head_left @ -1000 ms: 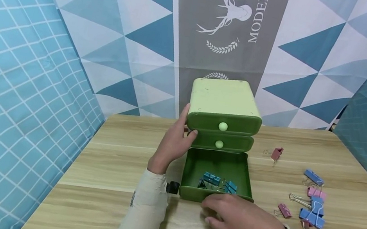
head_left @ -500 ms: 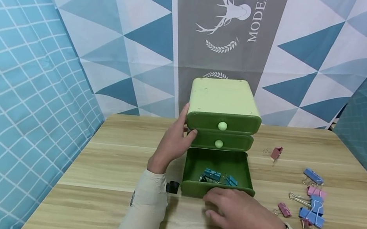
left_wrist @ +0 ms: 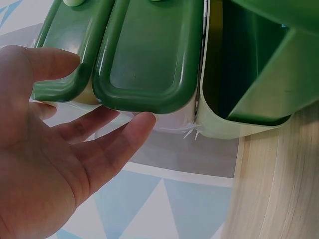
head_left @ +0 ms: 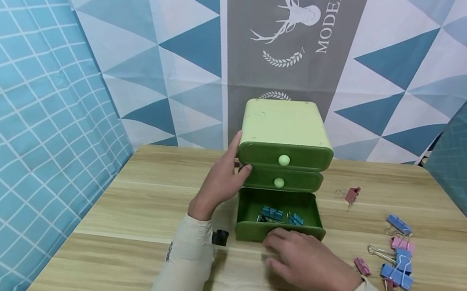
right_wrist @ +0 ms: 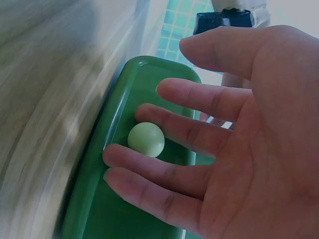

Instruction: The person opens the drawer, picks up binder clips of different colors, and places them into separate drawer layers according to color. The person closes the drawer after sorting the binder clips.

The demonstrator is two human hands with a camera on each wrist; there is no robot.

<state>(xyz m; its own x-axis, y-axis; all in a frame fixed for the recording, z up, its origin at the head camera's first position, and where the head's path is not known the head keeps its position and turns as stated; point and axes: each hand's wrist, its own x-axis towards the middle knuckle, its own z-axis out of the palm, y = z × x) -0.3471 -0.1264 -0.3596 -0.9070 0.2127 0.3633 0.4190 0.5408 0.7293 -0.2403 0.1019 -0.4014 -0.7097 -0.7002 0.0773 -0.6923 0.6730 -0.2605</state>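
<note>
A small three-drawer cabinet (head_left: 284, 123), pale green with dark green fronts, stands upright on the table. Its bottom drawer (head_left: 250, 231) is pulled partly out, with several teal binder clips (head_left: 272, 214) inside. My left hand (head_left: 220, 184) rests along the cabinet's left side, thumb near the middle drawer's front; in the left wrist view its fingers are extended. At the bottom drawer's front is my right hand (head_left: 311, 262). The right wrist view shows its nearly straight fingers against that front, around the round pale knob (right_wrist: 146, 139), without curling round it.
Right of the cabinet lies a red binder clip (head_left: 352, 195). Further right are several blue clips (head_left: 397, 276) and a pink clip (head_left: 403, 245), with a magenta clip (head_left: 362, 266) nearer the drawer. A patterned cloth (head_left: 183, 57) hangs behind the wooden table (head_left: 134, 231).
The bottom drawer has slid further into the cabinet, carrying its clips away from me. My right hand has moved forward with it. My left hand has stayed in place.
</note>
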